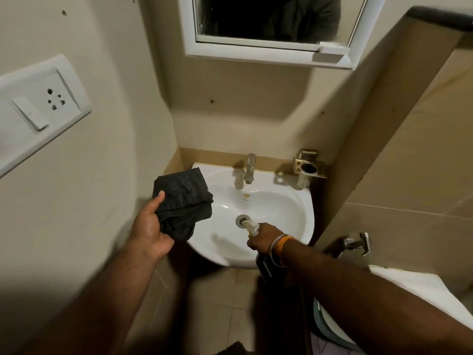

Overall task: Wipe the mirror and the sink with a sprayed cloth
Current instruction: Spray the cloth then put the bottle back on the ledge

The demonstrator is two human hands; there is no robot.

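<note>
My left hand (151, 226) holds a dark grey cloth (183, 201) up over the left rim of the white sink (289, 208); the cloth's upper face glistens with droplets. My right hand (265, 238) grips a spray bottle (249, 226) over the basin, its pale nozzle pointing toward the cloth, its dark body hanging below my wrist. The white-framed mirror (268, 21) hangs on the wall above the sink.
A chrome tap (249, 167) stands at the back of the sink, with a brass holder (308, 165) to its right. A switch-and-socket plate (38, 108) sits on the left wall. A metal wall fitting (355, 243) and a white fixture (414, 285) lie at the right.
</note>
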